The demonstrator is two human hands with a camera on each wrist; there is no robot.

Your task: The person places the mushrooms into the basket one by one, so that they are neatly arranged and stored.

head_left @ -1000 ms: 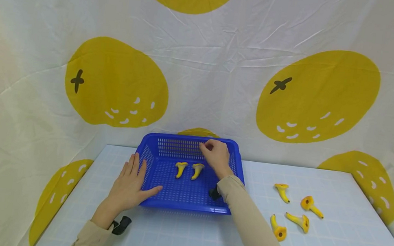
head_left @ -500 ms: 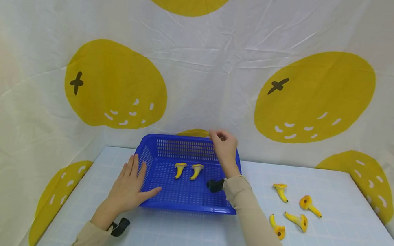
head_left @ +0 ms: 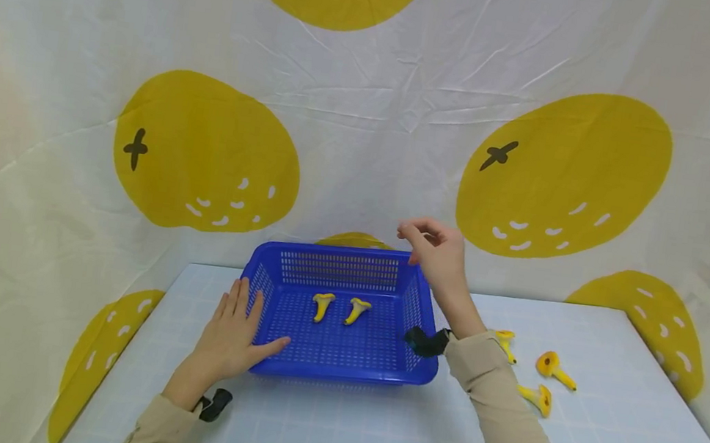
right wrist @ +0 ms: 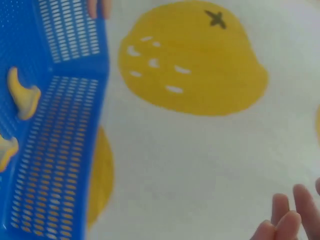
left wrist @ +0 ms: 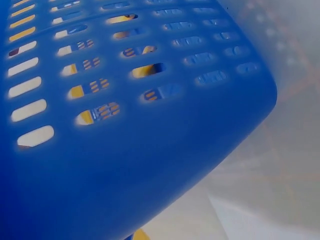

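Note:
A blue perforated plastic basket point(head_left: 336, 376) stands on the table with two yellow chanterelle mushrooms inside, a left one point(head_left: 322, 307) and a right one point(head_left: 357, 312). My left hand point(head_left: 226, 339) rests flat along the basket's left rim, fingers straight and thumb spread over the front corner. Raised over the back right corner, my right hand point(head_left: 437, 254) has loosely bent fingers and holds nothing. Its fingertips point(right wrist: 288, 225) show at the lower right of the right wrist view, away from the basket. The basket's outer side point(left wrist: 145, 150) fills most of the left wrist view.
Right of the basket lie more chanterelles: one point(head_left: 505, 345) partly behind the right sleeve, another point(head_left: 555, 369) farther right and a third point(head_left: 536, 399) nearer. The table point(head_left: 316, 431) has a pale blue checked cover. Behind it hangs a white cloth point(head_left: 362, 163) with large yellow fruit prints.
My right hand has lifted out of the basket and moved up and right. Its sleeve now covers one table mushroom. The right mushroom in the basket has shifted slightly. My left hand stays put.

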